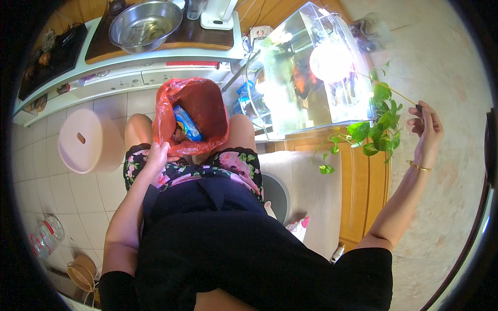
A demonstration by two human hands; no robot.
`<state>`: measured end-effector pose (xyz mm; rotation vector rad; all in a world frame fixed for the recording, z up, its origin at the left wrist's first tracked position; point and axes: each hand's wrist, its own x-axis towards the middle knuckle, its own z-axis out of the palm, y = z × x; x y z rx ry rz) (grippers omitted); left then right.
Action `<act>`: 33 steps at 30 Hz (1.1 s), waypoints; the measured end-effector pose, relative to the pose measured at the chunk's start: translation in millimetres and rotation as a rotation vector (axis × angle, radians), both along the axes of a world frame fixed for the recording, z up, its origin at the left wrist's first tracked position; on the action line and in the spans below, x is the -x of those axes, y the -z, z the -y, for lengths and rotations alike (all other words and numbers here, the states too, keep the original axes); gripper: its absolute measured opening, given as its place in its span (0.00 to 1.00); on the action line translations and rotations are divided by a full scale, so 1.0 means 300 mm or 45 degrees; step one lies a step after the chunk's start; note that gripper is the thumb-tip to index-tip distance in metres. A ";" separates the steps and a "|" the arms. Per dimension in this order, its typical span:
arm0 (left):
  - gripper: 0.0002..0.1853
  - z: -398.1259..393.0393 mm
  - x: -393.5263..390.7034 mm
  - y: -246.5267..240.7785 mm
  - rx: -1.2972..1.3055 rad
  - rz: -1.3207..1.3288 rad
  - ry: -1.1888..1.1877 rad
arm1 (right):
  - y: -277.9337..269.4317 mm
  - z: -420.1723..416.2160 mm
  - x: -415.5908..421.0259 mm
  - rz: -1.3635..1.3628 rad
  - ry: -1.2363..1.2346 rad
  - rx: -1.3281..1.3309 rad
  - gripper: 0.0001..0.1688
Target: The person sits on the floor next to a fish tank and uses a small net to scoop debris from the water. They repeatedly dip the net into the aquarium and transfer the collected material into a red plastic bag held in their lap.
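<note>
My left hand (158, 155) grips the near-left rim of a bin lined with a red plastic bag (212, 97), which is at my knees. Inside the bag lie a blue plastic wrapper (187, 123) and some brownish scraps. Out to the right, my raised right hand (427, 122) pinches the dark end of a thin yellowish stick or stem (397, 93). Its other end reaches toward a glass fish tank (303, 124), where glare from a bright lamp (332, 61) hides it. Green pothos leaves (376, 132) hang just left of that hand.
A steel basin (146, 27) holding water stands on the counter ahead, beside a white appliance (217, 21). On the tiled floor to my left are a pink stool (83, 142), large plastic bottles (47, 235) and a small brown basket (81, 272). A wooden cabinet (354, 186) lies right.
</note>
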<state>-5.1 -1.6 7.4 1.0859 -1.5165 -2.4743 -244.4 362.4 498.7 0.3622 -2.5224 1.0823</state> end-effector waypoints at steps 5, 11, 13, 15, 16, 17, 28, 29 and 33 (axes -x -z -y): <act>0.14 -0.003 0.001 0.001 -0.057 -0.037 0.014 | -0.032 -0.023 -0.030 -0.101 0.005 0.025 0.12; 0.13 0.001 -0.007 -0.016 -0.001 0.073 -0.042 | -0.020 -0.032 -0.065 -0.202 0.013 0.088 0.12; 0.13 -0.009 -0.001 -0.050 0.019 0.065 -0.012 | -0.023 -0.033 -0.094 -0.247 0.027 0.094 0.12; 0.13 -0.011 -0.003 -0.055 -0.016 0.012 -0.016 | -0.016 -0.042 -0.113 -0.292 0.030 0.110 0.12; 0.13 -0.009 -0.006 -0.057 -0.030 -0.013 -0.023 | -0.009 -0.046 -0.119 -0.319 0.020 0.125 0.12; 0.14 -0.009 -0.007 -0.052 -0.019 -0.007 -0.041 | -0.001 -0.052 -0.123 -0.345 0.009 0.140 0.12; 0.17 -0.022 0.099 -0.221 0.022 -0.134 -0.026 | 0.057 -0.094 -0.170 -0.438 0.038 0.222 0.12; 0.17 -0.026 0.113 -0.233 0.054 -0.149 -0.041 | 0.061 -0.098 -0.170 -0.443 0.046 0.232 0.12; 0.18 -0.043 0.162 -0.276 0.078 -0.186 -0.039 | 0.072 -0.123 -0.174 -0.465 0.048 0.241 0.13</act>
